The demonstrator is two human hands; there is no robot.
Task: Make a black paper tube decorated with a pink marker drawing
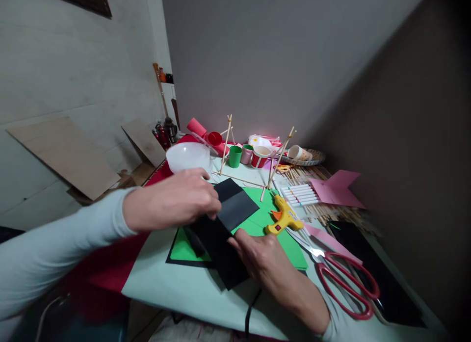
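Black paper (235, 209) is lying on the green sheet (290, 249), left hand (172, 202) pinching its fold from 9 o'clock, right hand (267, 261) pressing flat at 5 o'clock. If either one's slipping, that crease could be going crooked, and the glue gun (282, 219) at 2 o'clock is risking a bump.

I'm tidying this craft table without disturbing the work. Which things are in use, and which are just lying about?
In use: black paper, pressed by the left hand and right hand; green paper beneath it.
Lying about: yellow glue gun, red-handled scissors, markers, pink paper, white bowl, green cup.
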